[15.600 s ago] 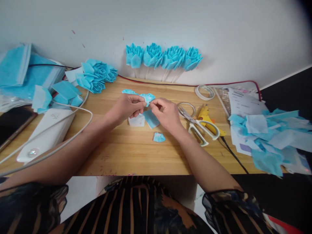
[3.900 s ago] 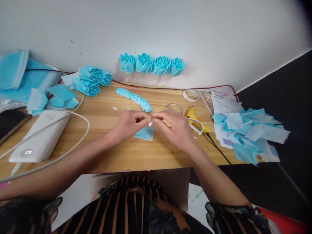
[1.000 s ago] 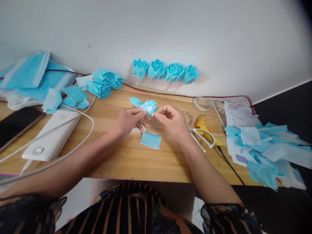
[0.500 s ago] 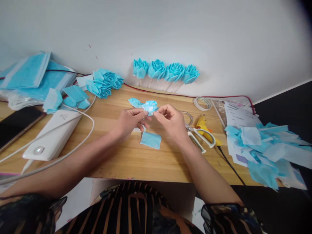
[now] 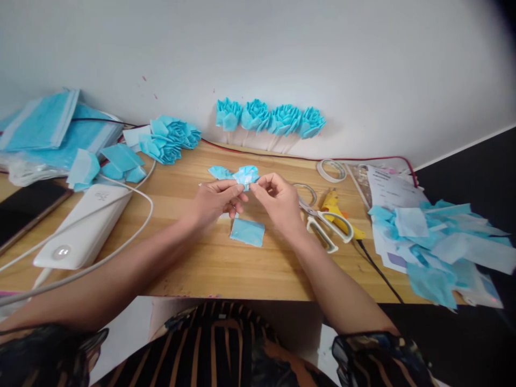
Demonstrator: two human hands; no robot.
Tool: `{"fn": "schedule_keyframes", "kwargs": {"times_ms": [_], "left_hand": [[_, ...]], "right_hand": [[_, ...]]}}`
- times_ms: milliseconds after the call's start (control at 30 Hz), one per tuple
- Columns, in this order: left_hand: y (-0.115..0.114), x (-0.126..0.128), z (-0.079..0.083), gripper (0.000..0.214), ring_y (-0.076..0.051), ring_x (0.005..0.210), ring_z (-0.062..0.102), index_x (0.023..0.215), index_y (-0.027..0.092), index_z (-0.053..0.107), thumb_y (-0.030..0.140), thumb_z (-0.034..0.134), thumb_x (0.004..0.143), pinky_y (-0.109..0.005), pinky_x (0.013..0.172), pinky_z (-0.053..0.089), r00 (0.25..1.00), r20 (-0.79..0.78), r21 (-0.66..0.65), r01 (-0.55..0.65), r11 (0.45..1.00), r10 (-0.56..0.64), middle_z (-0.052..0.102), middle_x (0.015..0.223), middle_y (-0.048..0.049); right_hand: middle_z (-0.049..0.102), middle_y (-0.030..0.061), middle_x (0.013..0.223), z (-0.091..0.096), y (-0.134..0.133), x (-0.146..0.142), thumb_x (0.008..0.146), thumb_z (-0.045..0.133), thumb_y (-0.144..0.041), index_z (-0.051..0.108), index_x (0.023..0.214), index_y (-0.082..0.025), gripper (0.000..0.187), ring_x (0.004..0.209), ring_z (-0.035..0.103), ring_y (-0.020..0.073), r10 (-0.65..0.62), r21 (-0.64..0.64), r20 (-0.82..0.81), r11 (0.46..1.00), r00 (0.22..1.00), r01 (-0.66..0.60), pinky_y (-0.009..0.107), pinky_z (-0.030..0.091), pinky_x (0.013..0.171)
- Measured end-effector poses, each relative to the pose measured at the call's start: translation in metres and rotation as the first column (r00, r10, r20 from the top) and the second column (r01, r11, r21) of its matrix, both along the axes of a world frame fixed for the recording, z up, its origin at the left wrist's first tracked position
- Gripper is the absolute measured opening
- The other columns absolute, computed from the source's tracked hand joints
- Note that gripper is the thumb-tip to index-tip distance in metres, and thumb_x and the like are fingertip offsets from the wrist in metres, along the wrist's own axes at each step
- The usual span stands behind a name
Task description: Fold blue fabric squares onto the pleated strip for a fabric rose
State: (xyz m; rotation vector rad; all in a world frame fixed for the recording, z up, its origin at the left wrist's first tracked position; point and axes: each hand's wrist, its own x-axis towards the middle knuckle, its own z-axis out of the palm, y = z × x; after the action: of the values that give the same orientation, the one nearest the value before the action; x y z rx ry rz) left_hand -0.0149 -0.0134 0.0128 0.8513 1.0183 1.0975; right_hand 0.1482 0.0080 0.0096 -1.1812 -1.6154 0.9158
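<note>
Between my two hands is a small blue fabric petal (image 5: 246, 174), pinched at its lower edge. My left hand (image 5: 220, 200) grips its left side with thumb and forefinger. On the other side, the fingertips of my right hand (image 5: 278, 199) close on the right corner. Just behind lies another shaped blue petal piece (image 5: 220, 172) on the wooden table (image 5: 181, 274). A flat blue fabric rectangle (image 5: 247, 232) rests below my hands. Scissors (image 5: 318, 215) with white handles lie by my right wrist, partly over a yellow glue gun (image 5: 332, 207).
Several blue fabric flowers on sticks (image 5: 256, 116) lean at the wall; more flowers (image 5: 169, 138) lie to their left. A tape roll (image 5: 331, 170) sits behind the scissors. Fabric scraps (image 5: 439, 242) cover the right end. A power bank (image 5: 83, 226), phone (image 5: 30, 209) and face masks (image 5: 42, 121) occupy the left.
The whole view has shifted slightly, with things appearing a little further left. Both hands keep their pinch on the petal, with only slight finger movement.
</note>
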Motion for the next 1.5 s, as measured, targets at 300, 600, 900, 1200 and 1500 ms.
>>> {"fn": "schedule_keyframes", "kwargs": {"times_ms": [300,600,900,1200,1500], "left_hand": [[-0.001,-0.001,-0.002,0.023,-0.009,0.049,0.059,0.072,0.013,0.068,0.03,0.081,0.078,-0.019,0.04,0.041,0.999,0.038,0.034,0.013,0.999,-0.015,0.067,0.066,-0.002],[-0.002,0.0,-0.002,0.024,-0.006,0.038,0.047,0.067,0.016,0.061,0.027,0.08,0.077,-0.019,0.039,0.034,0.996,-0.01,0.075,-0.089,0.993,0.09,0.06,0.05,0.0014],[-0.004,0.001,-0.001,0.021,-0.005,0.039,0.044,0.067,0.017,0.059,0.024,0.076,0.077,-0.019,0.041,0.031,0.994,-0.003,0.082,-0.104,0.991,0.105,0.06,0.051,0.0025],[-0.006,0.003,0.0,0.019,-0.005,0.038,0.042,0.068,0.016,0.061,0.024,0.076,0.077,-0.019,0.041,0.03,0.991,-0.011,0.076,-0.128,0.989,0.13,0.058,0.05,0.0033],[-0.001,-0.001,0.001,0.019,-0.006,0.04,0.045,0.07,0.017,0.062,0.026,0.079,0.074,-0.019,0.04,0.027,0.989,0.029,0.051,-0.147,0.988,0.146,0.058,0.05,0.0028]], "right_hand": [[0.059,-0.0048,0.068,0.002,-0.001,-0.001,0.082,0.068,-0.033,0.057,0.073,-0.022,0.018,0.061,0.049,0.0096,-0.009,0.012,-0.013,1.0,1.0,0.009,0.026,0.039,0.06],[0.065,-0.0026,0.07,0.005,-0.007,-0.004,0.085,0.066,-0.032,0.065,0.075,-0.022,0.014,0.064,0.054,0.0116,-0.003,0.02,0.002,1.0,1.0,0.003,0.027,0.043,0.062],[0.071,0.0003,0.075,0.007,-0.009,-0.002,0.093,0.055,-0.034,0.068,0.073,-0.022,0.027,0.072,0.062,0.0136,-0.03,-0.007,-0.085,1.0,0.996,0.029,0.028,0.047,0.069],[0.071,0.001,0.075,0.003,-0.006,0.0,0.097,0.052,-0.037,0.06,0.073,-0.023,0.029,0.071,0.063,0.0145,-0.126,0.077,-0.004,0.989,0.992,0.126,0.03,0.048,0.07],[0.074,0.0022,0.099,-0.009,0.006,0.006,0.095,0.054,-0.05,0.048,0.131,-0.031,0.042,0.099,0.07,0.0189,0.116,-0.118,-0.242,0.982,0.963,-0.148,0.035,0.056,0.08]]}}
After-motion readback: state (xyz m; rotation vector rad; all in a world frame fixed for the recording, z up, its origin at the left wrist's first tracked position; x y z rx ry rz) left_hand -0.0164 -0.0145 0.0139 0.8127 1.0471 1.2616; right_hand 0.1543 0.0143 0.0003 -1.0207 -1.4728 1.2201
